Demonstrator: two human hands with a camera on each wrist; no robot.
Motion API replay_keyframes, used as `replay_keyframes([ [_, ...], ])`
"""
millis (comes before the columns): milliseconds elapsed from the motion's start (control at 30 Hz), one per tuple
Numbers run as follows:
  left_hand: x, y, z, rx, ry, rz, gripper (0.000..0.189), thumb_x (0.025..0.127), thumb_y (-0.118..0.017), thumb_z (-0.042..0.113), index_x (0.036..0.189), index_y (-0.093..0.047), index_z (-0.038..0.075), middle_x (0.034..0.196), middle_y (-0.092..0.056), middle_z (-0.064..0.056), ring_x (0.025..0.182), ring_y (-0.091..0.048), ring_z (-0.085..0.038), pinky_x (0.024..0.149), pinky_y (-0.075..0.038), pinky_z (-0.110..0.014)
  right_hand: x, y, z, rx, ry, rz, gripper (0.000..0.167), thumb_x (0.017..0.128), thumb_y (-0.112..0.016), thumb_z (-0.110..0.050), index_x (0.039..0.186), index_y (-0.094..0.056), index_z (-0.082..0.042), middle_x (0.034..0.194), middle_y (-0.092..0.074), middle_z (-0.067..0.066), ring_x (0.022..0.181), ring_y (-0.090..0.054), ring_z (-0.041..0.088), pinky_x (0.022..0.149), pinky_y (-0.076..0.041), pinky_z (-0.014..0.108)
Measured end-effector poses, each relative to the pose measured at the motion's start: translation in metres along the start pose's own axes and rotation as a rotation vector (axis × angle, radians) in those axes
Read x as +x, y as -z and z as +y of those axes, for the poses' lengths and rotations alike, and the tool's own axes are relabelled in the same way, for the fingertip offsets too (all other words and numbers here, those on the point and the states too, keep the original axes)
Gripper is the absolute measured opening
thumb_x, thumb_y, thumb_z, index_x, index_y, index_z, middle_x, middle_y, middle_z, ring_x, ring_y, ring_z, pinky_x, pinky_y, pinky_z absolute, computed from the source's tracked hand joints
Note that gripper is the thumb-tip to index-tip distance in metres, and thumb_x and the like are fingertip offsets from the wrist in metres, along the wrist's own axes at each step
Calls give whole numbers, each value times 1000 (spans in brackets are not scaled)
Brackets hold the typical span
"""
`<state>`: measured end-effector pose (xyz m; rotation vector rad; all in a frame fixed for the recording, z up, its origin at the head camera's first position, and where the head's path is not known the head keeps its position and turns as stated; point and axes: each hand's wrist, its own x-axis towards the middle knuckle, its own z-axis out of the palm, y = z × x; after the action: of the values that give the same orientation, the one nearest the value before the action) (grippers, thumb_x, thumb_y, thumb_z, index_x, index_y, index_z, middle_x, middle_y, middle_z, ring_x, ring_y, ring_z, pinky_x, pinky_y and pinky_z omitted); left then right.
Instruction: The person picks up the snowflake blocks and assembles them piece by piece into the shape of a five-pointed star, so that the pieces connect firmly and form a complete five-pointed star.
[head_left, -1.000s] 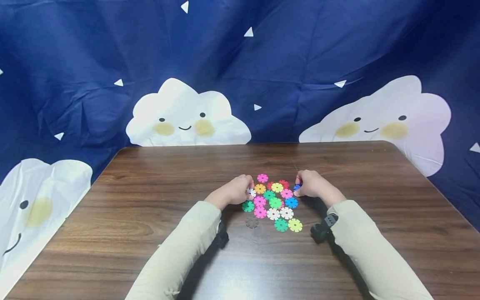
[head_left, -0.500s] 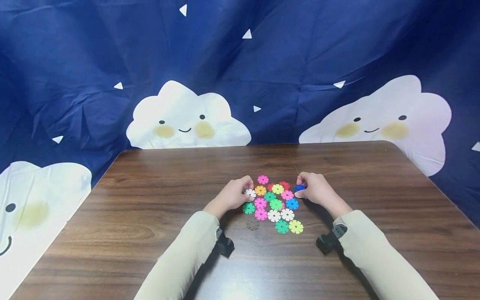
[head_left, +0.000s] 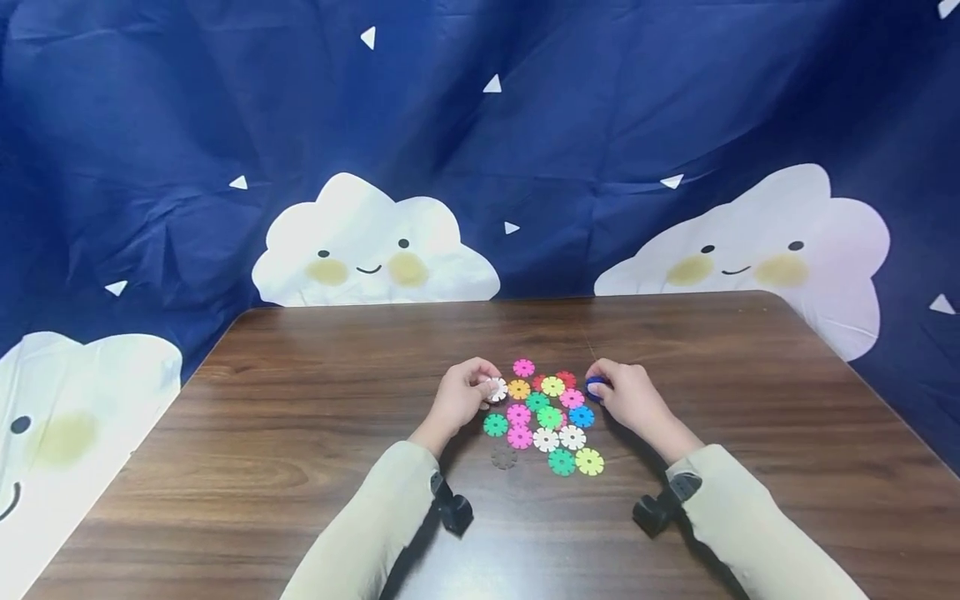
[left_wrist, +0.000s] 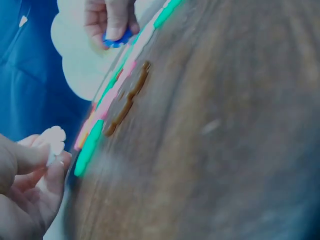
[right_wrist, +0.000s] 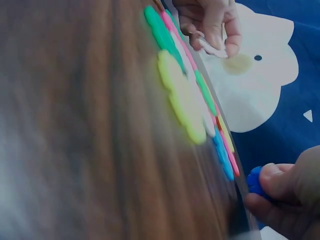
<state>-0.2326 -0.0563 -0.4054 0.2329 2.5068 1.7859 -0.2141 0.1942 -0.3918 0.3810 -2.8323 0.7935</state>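
Between thumb and fingers, my left hand (head_left: 459,397) pinches a white notched plastic disc (head_left: 497,389) at the left side of a group of such discs. On the group's right side, my right hand (head_left: 628,395) pinches a dark blue notched disc (head_left: 596,387). The left wrist view shows the white disc (left_wrist: 54,141) held up on edge, above the tabletop's level. In the right wrist view the blue disc (right_wrist: 257,181) sits between thumb and fingertips. Flat between the hands lie an orange disc (head_left: 519,389), a light blue disc (head_left: 581,417) and several others.
A brown disc (head_left: 504,457), a green disc (head_left: 562,462) and a yellow disc (head_left: 589,461) lie nearest the person on the wooden table (head_left: 262,433). A pink disc (head_left: 523,367) lies at the far side. Behind the table hangs a blue curtain (head_left: 555,150) with clouds.
Both hands keep their discs and have risen slightly from the table. The blue disc has tilted more on edge; the white one shows more of its face. The head view has tipped upward a little.
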Motion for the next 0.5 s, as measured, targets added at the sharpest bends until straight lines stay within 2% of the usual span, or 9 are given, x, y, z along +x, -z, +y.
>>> replay_keyframes([
  [133,-3,-1,4,-185,37,22,11,87,-55,-7,97,-58,-7,74,-55,-5,60,-55,-10,53,-54,-24,0,-7,-10,33,28,74,6,86,-62,-5,90,-59,-3,80,-64,11,71,-56,22,72,-51,45],
  [267,-6,-6,10,-308,70,10,16,88,-53,-8,104,-55,-11,75,-55,-5,62,-59,-10,60,-56,-27,-2,-12,-19,81,35,130,8,86,-63,-5,91,-57,-3,78,-63,10,69,-55,20,70,-51,43],
  [367,-9,-11,14,-361,90,12,17,87,-55,-7,104,-56,-11,73,-56,-6,64,-62,-11,64,-57,-29,-5,-14,-25,109,54,176,9,85,-64,-6,91,-57,-4,75,-62,7,67,-53,18,67,-50,39],
  [500,-12,-18,22,-386,93,23,17,86,-58,-5,102,-57,-11,69,-57,-5,61,-63,-10,66,-57,-30,-8,-14,-32,139,91,214,8,85,-65,-8,90,-58,-7,71,-62,2,63,-50,14,62,-46,33],
])
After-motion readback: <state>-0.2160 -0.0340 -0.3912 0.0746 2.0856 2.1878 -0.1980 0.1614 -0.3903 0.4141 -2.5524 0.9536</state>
